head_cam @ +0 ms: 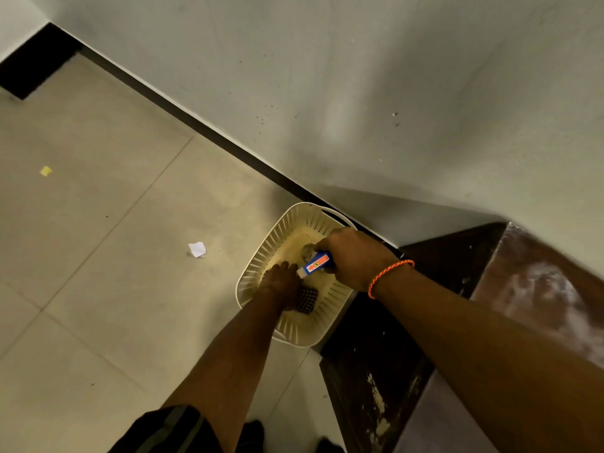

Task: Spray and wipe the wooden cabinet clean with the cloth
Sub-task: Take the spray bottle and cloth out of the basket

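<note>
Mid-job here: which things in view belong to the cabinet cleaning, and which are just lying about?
For the job: bottle with the blue and orange label, gripped by the right hand; dark dotted piece in the basket beside the left hand, possibly the cloth; wooden cabinet, its top dusty.
Lying about: white paper scrap and yellow scrap on the floor.

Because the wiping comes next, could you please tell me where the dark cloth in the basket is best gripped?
Pinch the cloth at its exposed right edge, coming straight down from above: it seems to lie flat on the bottom of the basket, whose walls bar any sideways approach, and the left hand covers its left part. The right hand is busy holding the bottle.
</note>
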